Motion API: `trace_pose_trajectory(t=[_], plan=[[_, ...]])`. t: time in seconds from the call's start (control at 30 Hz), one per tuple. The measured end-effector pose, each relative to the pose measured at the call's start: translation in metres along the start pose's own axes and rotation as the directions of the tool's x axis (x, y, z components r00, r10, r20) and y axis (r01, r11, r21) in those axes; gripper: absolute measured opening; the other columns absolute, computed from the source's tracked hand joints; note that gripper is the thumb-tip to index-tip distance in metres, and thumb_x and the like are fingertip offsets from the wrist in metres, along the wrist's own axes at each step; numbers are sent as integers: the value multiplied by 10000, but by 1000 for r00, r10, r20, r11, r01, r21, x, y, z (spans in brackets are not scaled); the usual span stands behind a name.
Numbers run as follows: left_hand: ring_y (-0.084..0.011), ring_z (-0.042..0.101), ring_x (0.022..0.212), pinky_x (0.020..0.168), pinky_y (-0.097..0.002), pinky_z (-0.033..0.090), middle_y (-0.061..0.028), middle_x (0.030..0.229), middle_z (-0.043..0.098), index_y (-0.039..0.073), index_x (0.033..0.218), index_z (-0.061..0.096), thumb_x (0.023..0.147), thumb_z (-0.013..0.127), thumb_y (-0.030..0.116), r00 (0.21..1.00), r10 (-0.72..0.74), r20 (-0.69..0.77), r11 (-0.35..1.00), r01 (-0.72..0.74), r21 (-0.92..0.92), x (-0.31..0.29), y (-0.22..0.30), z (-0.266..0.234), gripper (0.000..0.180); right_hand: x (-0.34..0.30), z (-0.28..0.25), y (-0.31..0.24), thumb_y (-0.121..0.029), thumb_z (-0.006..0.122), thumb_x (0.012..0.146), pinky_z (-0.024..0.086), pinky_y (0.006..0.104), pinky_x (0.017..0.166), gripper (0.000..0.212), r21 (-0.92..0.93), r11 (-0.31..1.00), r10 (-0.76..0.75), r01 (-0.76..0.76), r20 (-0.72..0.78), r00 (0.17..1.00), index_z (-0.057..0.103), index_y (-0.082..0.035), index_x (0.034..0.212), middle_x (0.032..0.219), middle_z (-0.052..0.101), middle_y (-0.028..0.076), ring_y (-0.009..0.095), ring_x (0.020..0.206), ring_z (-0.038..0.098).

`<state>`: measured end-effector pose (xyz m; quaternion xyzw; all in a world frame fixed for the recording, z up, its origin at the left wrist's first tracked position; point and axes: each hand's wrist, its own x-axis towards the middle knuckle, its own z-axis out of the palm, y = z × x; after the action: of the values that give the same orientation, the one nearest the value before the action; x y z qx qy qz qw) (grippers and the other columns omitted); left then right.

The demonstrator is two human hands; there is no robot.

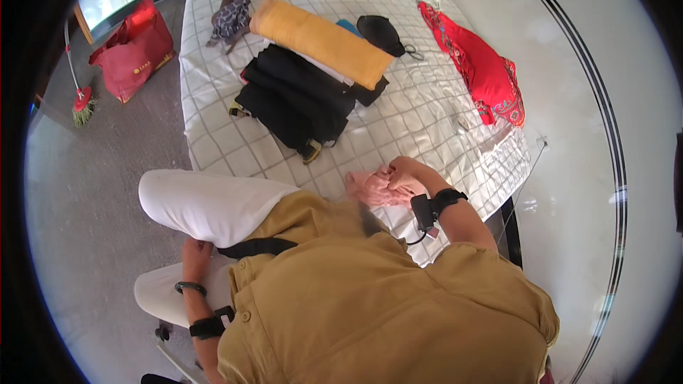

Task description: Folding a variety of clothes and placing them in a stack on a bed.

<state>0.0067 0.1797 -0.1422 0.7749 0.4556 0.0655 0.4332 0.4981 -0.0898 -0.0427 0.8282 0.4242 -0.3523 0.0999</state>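
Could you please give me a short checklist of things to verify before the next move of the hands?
1. Right hand at the pink cloth: ok, touching it.
2. Pink cloth spread flat: not ok, it is bunched up.
3. Left hand free of any item: cannot tell, its fingers are partly hidden.
4. Yellow cloth apart from the pink cloth: ok, it lies farther up the checked sheet.
5. Red cloth apart from the pink cloth: ok, it lies off to the right.

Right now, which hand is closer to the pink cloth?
Right. The right hand grips the pink cloth; the left hand is away from it, beside the white trousers.
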Motion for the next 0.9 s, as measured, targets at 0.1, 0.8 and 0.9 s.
trace_pose_trajectory(t=[0.1,0.8,0.9], plan=[[-333,664,664,608,-390,496,-209,701,651,-64,827,636,753,610,135,997,64,-32,998,-63,22,-1,-9,-2,214,-6,-31,-44,-359,742,589,482,335,737,534,180,973,-145,144,-12,989,643,2,970,845,653,147,217,799,607],[-243,455,1236,1057,-394,344,-125,1358,457,9,1405,318,979,417,412,928,-9,-373,-123,-371,-920,-56,91,-34,595,17,-53,-378,-182,676,839,463,220,686,396,725,168,-958,668,-40,284,552,3,1166,909,611,24,63,809,553],[-214,503,1171,1005,-360,398,-107,1296,503,4,1364,372,950,510,292,899,-171,-403,-43,-416,-908,-63,98,-22,523,35,-48,-386,-148,639,859,423,196,626,315,780,160,-976,605,32,217,562,-7,1130,827,582,-7,40,728,517]])
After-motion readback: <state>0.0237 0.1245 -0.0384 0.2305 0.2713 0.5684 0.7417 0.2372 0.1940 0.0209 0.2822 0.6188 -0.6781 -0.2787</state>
